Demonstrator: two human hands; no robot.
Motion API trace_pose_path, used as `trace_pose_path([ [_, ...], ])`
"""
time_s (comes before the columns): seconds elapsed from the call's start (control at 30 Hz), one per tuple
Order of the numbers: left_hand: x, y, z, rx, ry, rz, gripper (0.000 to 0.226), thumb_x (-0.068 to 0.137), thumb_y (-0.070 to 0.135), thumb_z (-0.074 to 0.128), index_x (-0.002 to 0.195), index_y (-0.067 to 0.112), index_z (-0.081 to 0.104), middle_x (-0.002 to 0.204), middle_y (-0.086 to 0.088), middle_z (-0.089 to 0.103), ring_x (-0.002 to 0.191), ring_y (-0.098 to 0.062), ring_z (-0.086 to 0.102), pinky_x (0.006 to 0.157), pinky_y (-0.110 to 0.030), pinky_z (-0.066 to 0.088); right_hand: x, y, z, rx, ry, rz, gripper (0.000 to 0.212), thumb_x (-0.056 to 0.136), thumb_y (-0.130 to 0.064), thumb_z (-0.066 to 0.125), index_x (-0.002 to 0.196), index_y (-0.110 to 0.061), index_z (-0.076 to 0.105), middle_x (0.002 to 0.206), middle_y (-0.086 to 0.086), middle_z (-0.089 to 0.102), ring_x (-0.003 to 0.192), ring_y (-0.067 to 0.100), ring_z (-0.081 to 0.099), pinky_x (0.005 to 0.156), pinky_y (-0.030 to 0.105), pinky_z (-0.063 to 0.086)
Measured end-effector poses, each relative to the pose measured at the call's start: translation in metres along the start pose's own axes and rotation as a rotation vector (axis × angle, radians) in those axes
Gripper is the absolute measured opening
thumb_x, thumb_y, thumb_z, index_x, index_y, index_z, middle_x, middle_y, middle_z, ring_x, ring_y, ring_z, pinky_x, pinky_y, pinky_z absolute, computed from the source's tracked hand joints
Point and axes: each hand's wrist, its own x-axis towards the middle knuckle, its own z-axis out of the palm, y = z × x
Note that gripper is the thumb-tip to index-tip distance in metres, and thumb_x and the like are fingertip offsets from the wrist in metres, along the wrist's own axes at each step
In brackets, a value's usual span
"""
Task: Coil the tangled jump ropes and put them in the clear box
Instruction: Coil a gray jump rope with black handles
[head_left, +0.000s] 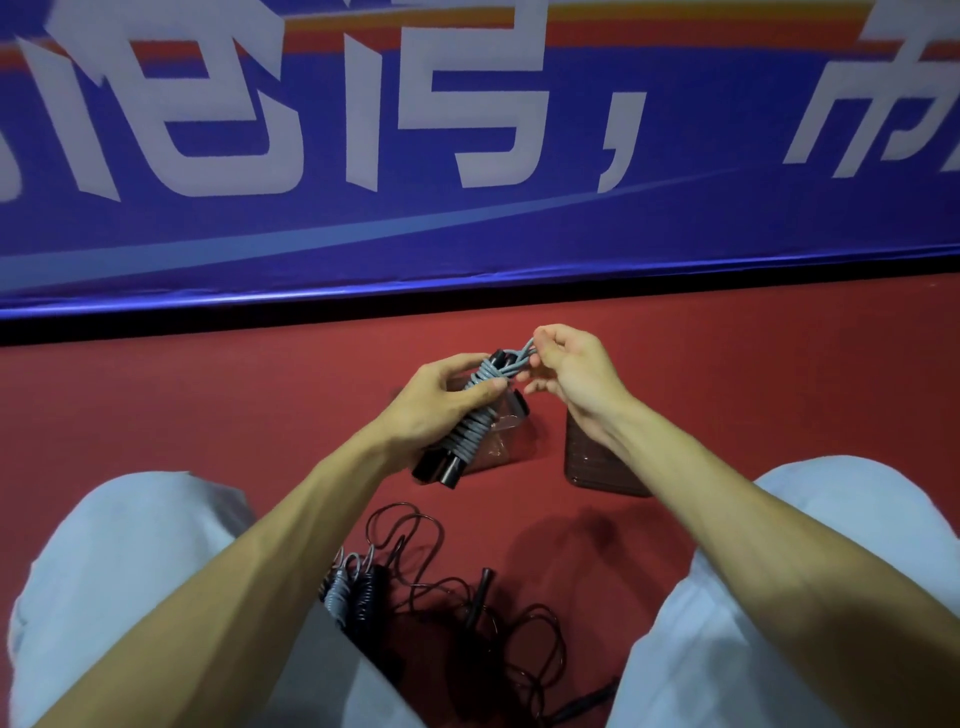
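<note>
A person sits on a red floor (208, 405), with knees in pale trousers (130, 571) at the lower left and lower right of the frame. Both bare forearms reach toward the middle. The left hand (441, 400) curls round a grey jump rope (467, 431), gripping the upper part of the bundle with the thumb laid across its turns. The grey cord is wound tightly round a pair of black handles (439, 470), whose ends stick out below the hand. The right hand (571, 379), just right of the bundle's top end, pinches the loose grey loops (511, 366) between thumb and fingertips, and its other fingers are curled. The bundle is held in the air, tilted from lower left to upper right, in front of the clear box (501, 441), which stands on the floor just behind and below it and is partly hidden. What lies inside the box cannot be told. To the right of the box, under the right wrist, a flat ribbed see-through panel (597, 467) lies on the floor. In the lower centre, between the knees, lies a second wound bundle (345, 592) of grey and dark cord. Right beside it a thin black rope (519, 623) sprawls in loose tangled loops with a black grip (480, 597) among them. A blue banner (467, 234) with large white characters fills the top of the frame.
</note>
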Motion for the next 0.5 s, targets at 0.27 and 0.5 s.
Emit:
trace_pose_path([
  [0.27,-0.002,-0.045,-0.021,0.091,-0.033,-0.248,0.065,0.081,0.018,0.077,0.137,0.019,0.045,0.113,-0.005,0.067,0.099,-0.016,0.067,0.087,-0.028,0.055,0.014,0.025,0.031,-0.176,-0.027,0.036,0.015,0.097,-0.014,0.055,0.082,-0.010,0.054,0.065,0.004,0.053,0.054,0.017,0.056,0.048,0.022,0.051],
  [0.5,-0.011,-0.101,-0.051,0.133,0.086,-0.454,0.041,0.084,0.013,0.074,0.119,0.002,0.057,0.080,-0.001,0.062,0.065,-0.007,0.061,0.054,-0.013,0.049,0.041,0.078,0.071,-0.420,-0.174,0.176,0.015,0.093,-0.017,0.060,0.080,-0.015,0.055,0.070,0.004,0.062,0.062,0.020,0.065,0.059,0.036,0.059],
])
